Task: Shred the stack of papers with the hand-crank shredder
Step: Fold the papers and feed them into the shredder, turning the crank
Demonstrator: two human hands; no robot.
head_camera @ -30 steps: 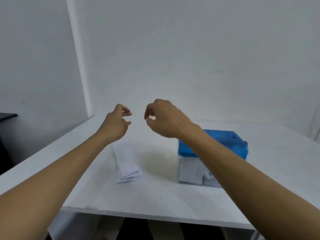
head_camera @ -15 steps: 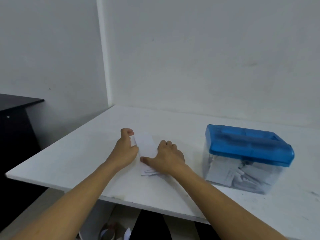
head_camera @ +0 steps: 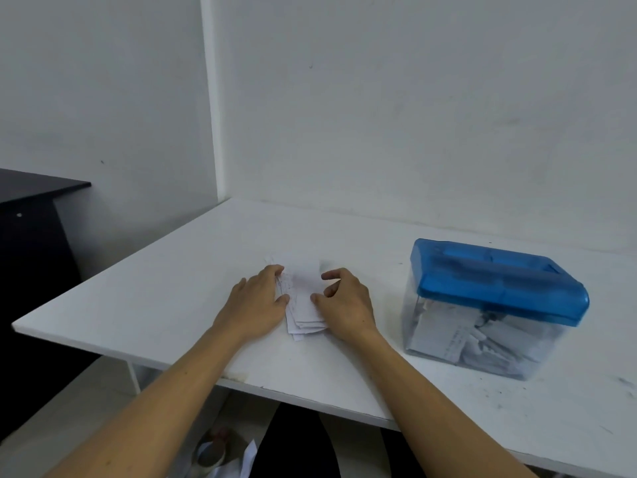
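A small stack of white papers lies on the white table, a little left of centre. My left hand grips its left edge with curled fingers and thumb. On the other side my right hand holds the right edge, thumb on the paper and fingers curled over it. To the right, apart from both hands, stands the shredder: a blue lid on a clear bin that holds white shreds. I see no crank handle from here.
A black cabinet stands beyond the table's left end. White walls close in behind the table. Under the front edge, some paper scraps lie on the floor near my legs.
Both hands came down from mid-air to the table and closed on the two sides of the paper stack. Since half a second ago they have shifted slightly further along it.
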